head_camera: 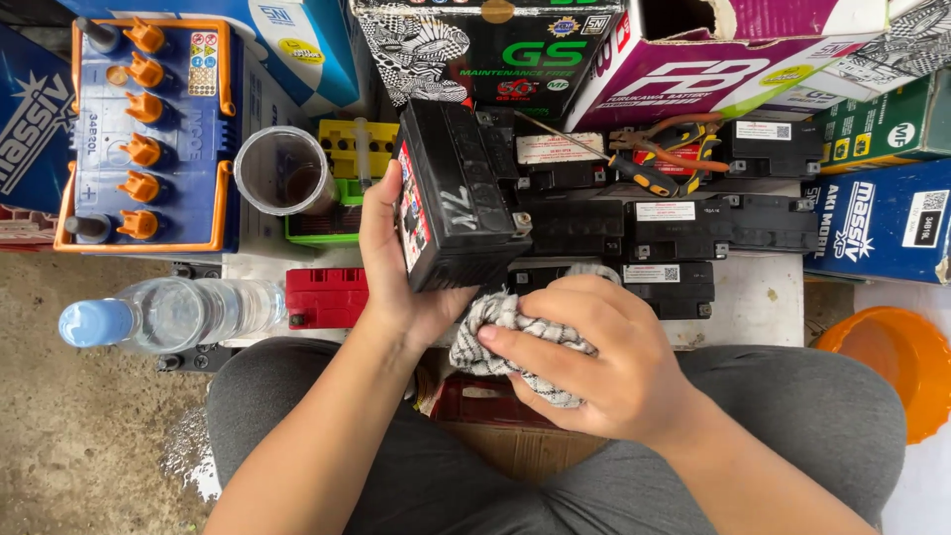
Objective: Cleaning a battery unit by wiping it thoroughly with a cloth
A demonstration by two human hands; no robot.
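Here, left hand point(396, 267) gripping a tilted black battery point(458, 198), right hand point(604, 362) closed on a checked rag point(495, 332).

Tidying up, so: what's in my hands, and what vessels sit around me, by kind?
battery, in left hand: 1
cloth, in right hand: 1
bottle: 1
clear cup: 1
orange bowl: 1
Total: 5
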